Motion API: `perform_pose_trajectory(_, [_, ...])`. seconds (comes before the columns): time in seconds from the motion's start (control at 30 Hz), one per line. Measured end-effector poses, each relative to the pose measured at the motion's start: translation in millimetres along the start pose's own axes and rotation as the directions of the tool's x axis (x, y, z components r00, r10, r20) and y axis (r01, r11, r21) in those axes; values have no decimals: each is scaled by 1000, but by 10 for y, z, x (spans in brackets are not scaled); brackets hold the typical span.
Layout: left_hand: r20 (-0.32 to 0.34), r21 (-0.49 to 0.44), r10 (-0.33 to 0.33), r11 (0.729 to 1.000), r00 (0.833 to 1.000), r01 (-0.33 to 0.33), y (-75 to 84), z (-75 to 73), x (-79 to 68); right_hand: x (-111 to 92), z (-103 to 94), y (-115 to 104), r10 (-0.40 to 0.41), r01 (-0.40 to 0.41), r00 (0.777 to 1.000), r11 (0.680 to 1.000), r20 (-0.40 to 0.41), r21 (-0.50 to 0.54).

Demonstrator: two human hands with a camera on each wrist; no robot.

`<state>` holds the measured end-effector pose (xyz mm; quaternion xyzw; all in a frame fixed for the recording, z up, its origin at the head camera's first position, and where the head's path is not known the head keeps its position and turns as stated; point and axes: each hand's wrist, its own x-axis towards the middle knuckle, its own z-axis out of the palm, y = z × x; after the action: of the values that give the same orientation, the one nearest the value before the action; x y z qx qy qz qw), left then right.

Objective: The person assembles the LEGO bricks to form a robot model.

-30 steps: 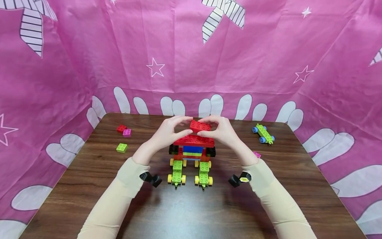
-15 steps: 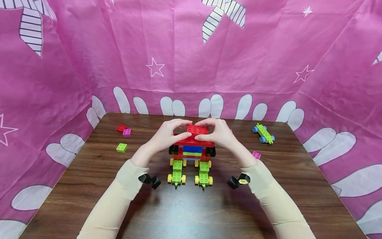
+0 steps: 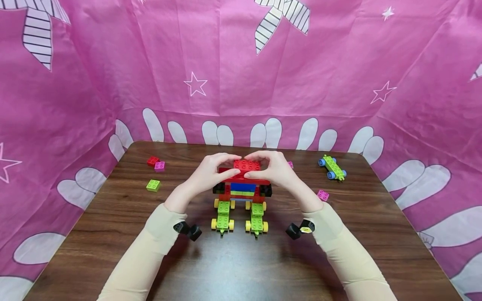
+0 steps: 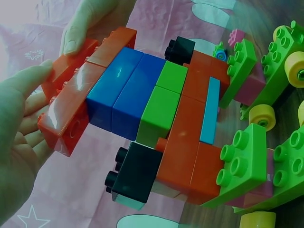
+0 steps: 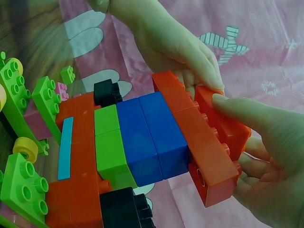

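A red building brick (image 3: pixel 246 164) lies over the red top row (image 4: pixel 76 90) of a toy brick structure. My left hand (image 3: pixel 206 172) and right hand (image 3: pixel 278 169) pinch it from either side, thumbs in front. In both wrist views the brick looks slightly tilted against the row, whose studs show beside it. Whether it is pressed down fully I cannot tell. Beneath the row come blue bricks (image 4: pixel 118 92), lime bricks (image 4: pixel 164 99) and a red-orange lower part (image 5: pixel 76 156). Black bricks (image 4: pixel 135 171) stick out at the sides. Lime wheeled bases (image 3: pixel 223 221) with yellow wheels stand below.
On the wooden table (image 3: pixel 241 267), a small red brick (image 3: pixel 153 161), a pink brick (image 3: pixel 160 166) and a lime brick (image 3: pixel 152 185) lie at left. At right are a lime car base (image 3: pixel 332 168) with blue wheels and another pink brick (image 3: pixel 322 195). Pink cloth (image 3: pixel 241 62) surrounds the table.
Both hands have brought the red brick down and a little left, from above the structure onto its red top row. The structure has stayed in place.
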<state>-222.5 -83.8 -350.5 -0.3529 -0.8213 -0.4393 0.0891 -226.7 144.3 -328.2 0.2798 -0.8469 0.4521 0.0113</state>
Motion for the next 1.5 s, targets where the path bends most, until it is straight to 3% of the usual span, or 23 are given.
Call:
perform_pose_trajectory(0.5, [-4,19,-22,1000,1000,22,-27,16,-41,-15,-20,38,-11,10,999,999,30,43])
perform_pose_trajectory(0.83, [-5,26,-9,1000,1000,9,-57,11,-51,-49,-84,68,7,-8,999,1000,51,17])
perform_pose_trajectory(1.5, [10,-49,-58,997,998,58,-30,-31,-52,-38,-91,56,65,-65,996,998,63,3])
